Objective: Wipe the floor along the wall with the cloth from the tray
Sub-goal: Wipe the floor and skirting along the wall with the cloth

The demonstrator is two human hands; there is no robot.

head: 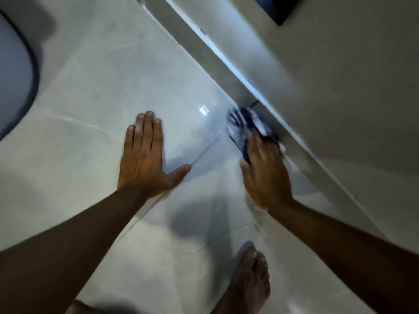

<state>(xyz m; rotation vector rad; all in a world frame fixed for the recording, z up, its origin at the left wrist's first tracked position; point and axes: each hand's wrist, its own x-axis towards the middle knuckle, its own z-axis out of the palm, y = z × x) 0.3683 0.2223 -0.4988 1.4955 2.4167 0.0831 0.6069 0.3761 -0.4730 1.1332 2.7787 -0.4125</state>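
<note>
Pressing the cloth (248, 126) against the wall (328, 109) base at three o'clock, your right hand (265, 175) holds it flat under its fingers; your left hand (145, 159), splayed open on the floor (90, 98) at nine, likely braces you.

No text, label, brand, number or sign can be read anywhere in this view. The cloth (248, 129) pressed against the base of the wall (340, 98) carries only a dark and white pattern, blurred, with no lettering that can be made out, and the dark panel (277, 7) set higher on that wall shows no readable marking
</note>
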